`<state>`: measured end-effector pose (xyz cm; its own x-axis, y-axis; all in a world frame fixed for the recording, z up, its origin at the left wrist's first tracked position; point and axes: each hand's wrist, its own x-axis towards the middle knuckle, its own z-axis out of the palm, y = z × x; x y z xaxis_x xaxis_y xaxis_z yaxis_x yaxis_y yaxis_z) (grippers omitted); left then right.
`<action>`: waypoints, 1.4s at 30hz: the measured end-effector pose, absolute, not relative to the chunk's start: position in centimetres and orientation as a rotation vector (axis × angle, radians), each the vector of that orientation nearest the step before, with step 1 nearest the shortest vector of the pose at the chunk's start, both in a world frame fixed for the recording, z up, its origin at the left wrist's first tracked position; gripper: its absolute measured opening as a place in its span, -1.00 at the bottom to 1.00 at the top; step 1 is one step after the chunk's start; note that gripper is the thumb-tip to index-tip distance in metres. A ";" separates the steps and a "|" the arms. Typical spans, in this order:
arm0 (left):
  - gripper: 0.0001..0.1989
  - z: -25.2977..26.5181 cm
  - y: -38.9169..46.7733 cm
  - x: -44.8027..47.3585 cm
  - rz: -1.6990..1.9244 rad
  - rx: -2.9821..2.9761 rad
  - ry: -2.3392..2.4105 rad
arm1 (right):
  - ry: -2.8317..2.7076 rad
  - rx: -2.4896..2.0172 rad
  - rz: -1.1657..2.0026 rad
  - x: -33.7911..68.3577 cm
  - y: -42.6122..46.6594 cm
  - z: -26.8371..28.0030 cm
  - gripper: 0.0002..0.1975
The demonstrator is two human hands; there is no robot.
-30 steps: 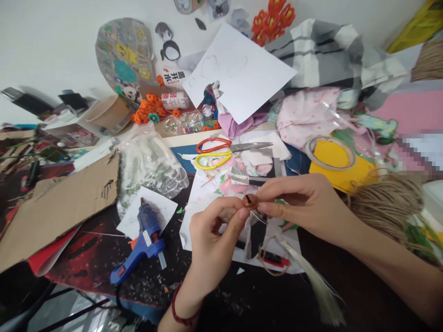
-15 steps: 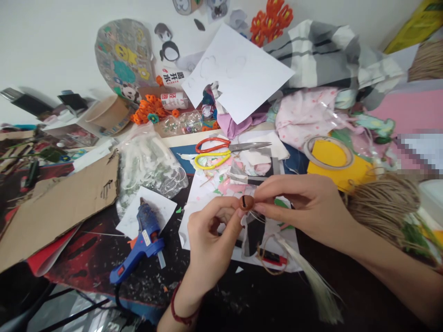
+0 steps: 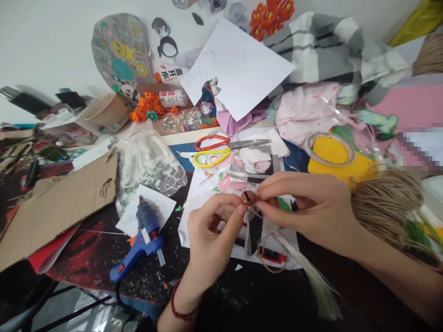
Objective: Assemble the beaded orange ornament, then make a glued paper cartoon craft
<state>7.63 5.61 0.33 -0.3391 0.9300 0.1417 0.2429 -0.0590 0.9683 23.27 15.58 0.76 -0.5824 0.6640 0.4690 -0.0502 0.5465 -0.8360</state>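
Between both hands is a small brown jingle bell (image 3: 248, 198) with a dark slit facing up. Thumb and forefinger of my left hand (image 3: 214, 235) pinch its left side. My right hand (image 3: 304, 207) has thumb and forefinger closed at its right edge. A thin white string (image 3: 255, 212) runs from below the bell under my right hand; where it ends is hidden. Lower down, a pale tassel (image 3: 316, 281) lies beside a red-and-black cutter (image 3: 273, 255) and a loop of twine (image 3: 273, 269), on white paper and the dark table.
Scissors (image 3: 231, 145) with red and yellow handles lie beyond my hands among fabric scraps. A blue glue gun (image 3: 143, 244) rests at left beside cardboard (image 3: 62, 207) and a plastic bag (image 3: 148, 161). To the right are a tape roll (image 3: 309, 154) and brown twine (image 3: 384, 207).
The bell has turned slightly between my fingers, its slit now tilted differently. Both hands have shifted a little to the right. The tassel and tools lie as before.
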 end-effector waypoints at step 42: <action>-0.79 2.5 3.9 6.2 1.696 1.590 1.404 | -2.063 -0.571 0.507 22.2 12.2 5.9 -0.91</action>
<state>6.16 3.89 2.46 -0.2556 0.8363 0.4851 0.3203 -0.4002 0.8587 22.19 12.17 5.90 -0.4815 0.5732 0.6631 0.2002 0.8085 -0.5534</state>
